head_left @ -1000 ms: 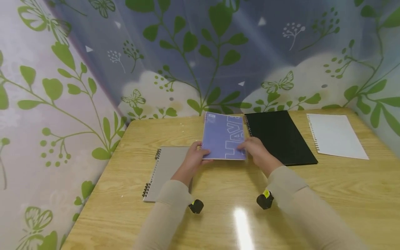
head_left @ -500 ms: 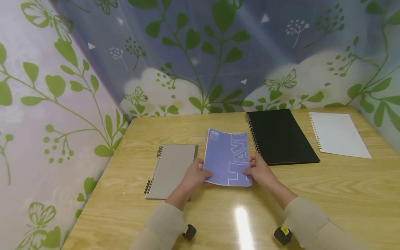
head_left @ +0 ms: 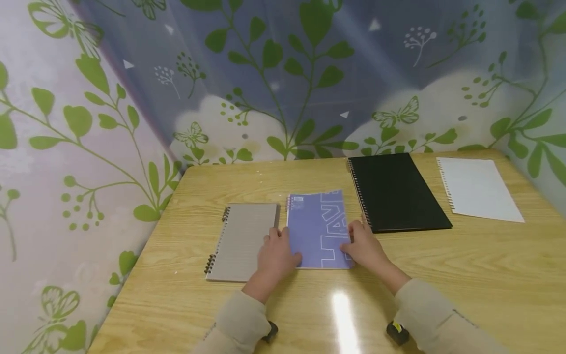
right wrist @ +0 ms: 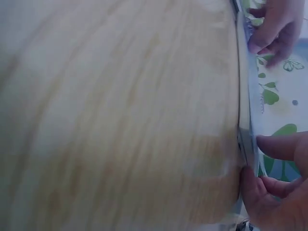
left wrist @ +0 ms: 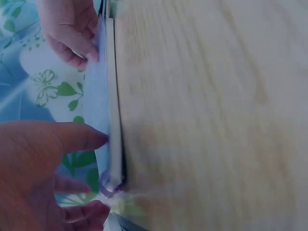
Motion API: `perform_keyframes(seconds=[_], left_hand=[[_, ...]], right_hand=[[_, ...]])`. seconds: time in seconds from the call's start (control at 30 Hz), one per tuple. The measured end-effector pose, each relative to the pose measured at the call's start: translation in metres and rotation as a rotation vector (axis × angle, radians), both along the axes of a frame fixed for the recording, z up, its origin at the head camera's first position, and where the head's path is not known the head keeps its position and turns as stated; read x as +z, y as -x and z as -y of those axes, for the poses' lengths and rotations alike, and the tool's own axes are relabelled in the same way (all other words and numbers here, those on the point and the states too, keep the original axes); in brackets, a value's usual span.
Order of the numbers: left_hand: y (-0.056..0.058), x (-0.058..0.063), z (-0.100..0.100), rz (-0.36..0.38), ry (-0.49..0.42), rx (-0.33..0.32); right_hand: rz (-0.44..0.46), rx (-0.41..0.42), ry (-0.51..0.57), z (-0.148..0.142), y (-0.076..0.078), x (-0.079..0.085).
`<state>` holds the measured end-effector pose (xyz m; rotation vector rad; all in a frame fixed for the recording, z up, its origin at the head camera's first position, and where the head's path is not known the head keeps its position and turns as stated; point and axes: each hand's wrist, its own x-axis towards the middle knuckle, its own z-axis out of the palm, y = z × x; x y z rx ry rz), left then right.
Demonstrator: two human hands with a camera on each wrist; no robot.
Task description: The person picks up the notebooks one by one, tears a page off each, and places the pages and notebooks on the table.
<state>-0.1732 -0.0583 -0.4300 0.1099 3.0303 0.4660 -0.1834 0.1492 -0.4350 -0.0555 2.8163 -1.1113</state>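
A purple spiral notebook (head_left: 311, 231) with white outlined letters lies in the middle of the wooden table. At its lower left corner is my left hand (head_left: 277, 253), its thumb touching the cover and its other fingers loose beside the spiral edge. My right hand (head_left: 364, 246) pinches the lower right edge, thumb on the cover and fingertips at the side. In the left wrist view, the notebook (left wrist: 113, 106) shows edge-on, with the left thumb against its cover. The right wrist view has the right thumb and a fingertip at the notebook's corner (right wrist: 246, 130).
A grey spiral notebook (head_left: 243, 236) lies close on the left, partly under the left hand. To the right are a black spiral notebook (head_left: 395, 191) and a white spiral pad (head_left: 482, 189). A patterned wall (head_left: 247, 73) borders the table (head_left: 212, 182) behind.
The purple notebook has come from the back toward me and down onto the table. Both hands moved with it; the left fingers have loosened from its edge.
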Motion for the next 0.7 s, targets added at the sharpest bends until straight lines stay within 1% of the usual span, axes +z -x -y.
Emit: perform_keyframes(seconds=[0.1, 0.13, 0.23, 0.3, 0.47, 0.53, 0.63, 0.7], left_hand=[[0.001, -0.001, -0.001, -0.034, 0.126, -0.06], [0.001, -0.001, -0.002, -0.043, 0.155, -0.079], [-0.001, -0.002, -0.002, -0.064, 0.197, -0.104], [-0.002, -0.002, -0.001, -0.073, 0.196, -0.11], [-0.003, -0.001, 0.001, -0.081, 0.159, -0.121], [-0.002, 0.001, 0.003, -0.082, 0.143, -0.129], [0.0, 0.006, 0.004, -0.095, 0.099, -0.138], [0.003, 0.011, 0.004, -0.109, 0.035, -0.143]], right_hand=[[-0.001, 0.001, -0.041, -0.001, -0.001, 0.0], [0.002, 0.003, -0.042, -0.001, -0.001, -0.001], [0.009, 0.008, -0.038, -0.002, -0.001, -0.002], [0.007, 0.006, -0.041, -0.002, -0.001, -0.003], [0.006, 0.005, -0.04, -0.001, 0.0, -0.003], [0.024, 0.003, -0.024, -0.002, 0.0, -0.001], [0.034, -0.002, 0.023, -0.003, -0.001, 0.003], [0.036, -0.008, 0.093, -0.003, -0.001, 0.008]])
